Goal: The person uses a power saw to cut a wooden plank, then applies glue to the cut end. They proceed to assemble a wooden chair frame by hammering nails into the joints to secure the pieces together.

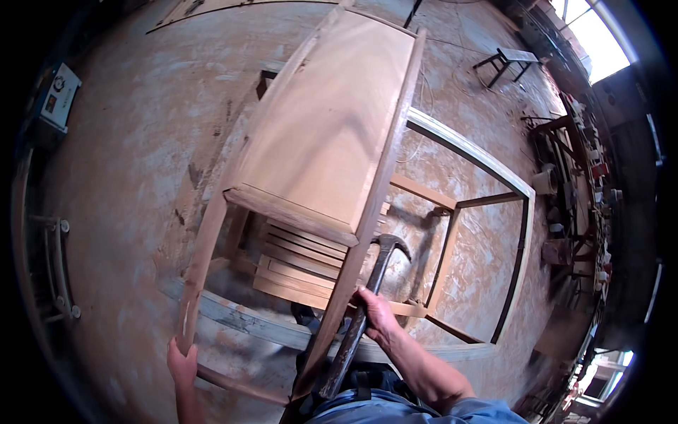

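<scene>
A long wooden frame with a pale panel (pixel 321 120) set between its two side rails reaches away from me. My left hand (pixel 182 362) is closed around the near end of the left side rail (pixel 201 272). My right hand (pixel 378 316) is closed at a claw hammer (pixel 380 272) with a dark handle, against the right side rail (pixel 344 283). The hammer's head points away from me and its handle end comes back toward my body. Whether those fingers also grip the rail is hidden. A crossbar (pixel 240 381) joins the rails near me.
Under the frame stands a pale rectangular support frame (pixel 487 159), with stacked wooden boards (pixel 293 275) inside. A small stool (pixel 510 63) stands at the far right, beside a cluttered bench (pixel 575 177). A boxed machine (pixel 58 99) is at the left.
</scene>
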`<state>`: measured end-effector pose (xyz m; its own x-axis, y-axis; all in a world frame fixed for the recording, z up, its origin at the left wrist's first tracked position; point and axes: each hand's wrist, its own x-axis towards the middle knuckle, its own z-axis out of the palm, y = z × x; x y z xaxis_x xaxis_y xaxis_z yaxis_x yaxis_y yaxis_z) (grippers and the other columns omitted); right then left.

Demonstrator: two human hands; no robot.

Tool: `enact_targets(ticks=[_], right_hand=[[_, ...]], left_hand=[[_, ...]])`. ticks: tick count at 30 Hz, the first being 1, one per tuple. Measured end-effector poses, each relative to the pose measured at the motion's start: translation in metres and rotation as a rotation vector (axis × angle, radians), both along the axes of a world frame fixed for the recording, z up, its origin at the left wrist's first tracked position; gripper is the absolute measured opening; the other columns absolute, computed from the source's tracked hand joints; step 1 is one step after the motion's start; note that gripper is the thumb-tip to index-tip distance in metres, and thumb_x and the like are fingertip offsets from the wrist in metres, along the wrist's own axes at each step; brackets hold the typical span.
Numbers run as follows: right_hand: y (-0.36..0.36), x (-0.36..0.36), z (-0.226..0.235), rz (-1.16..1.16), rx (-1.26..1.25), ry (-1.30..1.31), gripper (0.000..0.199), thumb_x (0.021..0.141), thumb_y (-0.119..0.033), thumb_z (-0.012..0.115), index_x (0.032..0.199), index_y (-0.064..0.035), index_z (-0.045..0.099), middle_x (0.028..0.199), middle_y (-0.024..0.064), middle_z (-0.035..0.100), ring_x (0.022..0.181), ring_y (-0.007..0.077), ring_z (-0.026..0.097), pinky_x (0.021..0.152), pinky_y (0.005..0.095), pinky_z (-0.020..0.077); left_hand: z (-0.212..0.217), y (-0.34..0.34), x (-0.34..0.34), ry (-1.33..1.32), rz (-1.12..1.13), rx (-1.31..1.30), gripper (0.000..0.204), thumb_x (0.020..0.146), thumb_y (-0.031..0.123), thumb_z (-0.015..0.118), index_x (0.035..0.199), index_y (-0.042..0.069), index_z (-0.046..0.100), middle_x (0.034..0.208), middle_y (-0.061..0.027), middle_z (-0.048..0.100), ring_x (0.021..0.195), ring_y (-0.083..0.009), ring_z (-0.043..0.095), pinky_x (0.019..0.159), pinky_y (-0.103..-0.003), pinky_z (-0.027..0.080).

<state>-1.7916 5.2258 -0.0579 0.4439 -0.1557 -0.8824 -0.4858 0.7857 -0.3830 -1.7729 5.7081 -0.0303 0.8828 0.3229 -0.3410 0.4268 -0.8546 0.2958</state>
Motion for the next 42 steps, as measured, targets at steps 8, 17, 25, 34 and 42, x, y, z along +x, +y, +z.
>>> enact_targets(ticks=[8,17,25,34,42], right_hand=[[0.007,-0.003,0.004,0.06,0.019,0.023,0.022,0.093,-0.027,0.065,0.091,-0.006,0.062,0.076,0.0027,0.06,0.068,0.0149,0.056,0.062,0.0318,0.0477],[0.013,0.008,0.013,0.024,-0.091,-0.007,0.022,0.092,-0.025,0.065,0.085,-0.0046,0.061,0.068,0.0027,0.056,0.058,0.0139,0.051,0.052,0.0303,0.0422],[0.0,0.029,0.001,-0.011,-0.147,-0.045,0.021,0.09,-0.025,0.066,0.081,-0.0068,0.061,0.068,0.0037,0.055,0.059,0.016,0.053,0.055,0.0312,0.0451],[-0.022,0.019,-0.008,-0.076,0.074,-0.157,0.028,0.093,-0.029,0.066,0.087,-0.0019,0.06,0.089,0.0134,0.066,0.085,0.0308,0.068,0.079,0.0491,0.059],[-0.082,-0.045,0.019,0.08,0.056,-0.149,0.023,0.097,-0.032,0.06,0.091,-0.0098,0.055,0.081,0.0089,0.063,0.065,0.0233,0.064,0.06,0.0421,0.0581]], left_hand=[[-0.007,0.006,-0.004,-0.021,-0.062,0.039,0.052,0.078,0.017,0.075,0.121,-0.002,0.055,0.112,-0.0237,0.064,0.106,-0.0411,0.061,0.092,-0.046,0.048],[-0.028,0.022,-0.015,-0.101,-0.034,0.086,0.053,0.079,0.024,0.076,0.121,-0.002,0.056,0.113,-0.0234,0.064,0.106,-0.0413,0.061,0.092,-0.046,0.048],[-0.02,0.001,0.018,-0.004,0.007,0.05,0.056,0.081,0.029,0.075,0.125,0.0,0.055,0.118,-0.0238,0.062,0.111,-0.0405,0.059,0.095,-0.046,0.046],[0.01,-0.027,0.029,-0.009,-0.083,0.071,0.054,0.085,0.026,0.07,0.127,-0.003,0.052,0.123,-0.0242,0.058,0.116,-0.0405,0.055,0.098,-0.046,0.044],[0.042,-0.096,-0.063,-0.301,-0.305,-0.011,0.049,0.081,0.017,0.069,0.122,-0.005,0.055,0.126,-0.0246,0.055,0.12,-0.0413,0.05,0.102,-0.047,0.042]])
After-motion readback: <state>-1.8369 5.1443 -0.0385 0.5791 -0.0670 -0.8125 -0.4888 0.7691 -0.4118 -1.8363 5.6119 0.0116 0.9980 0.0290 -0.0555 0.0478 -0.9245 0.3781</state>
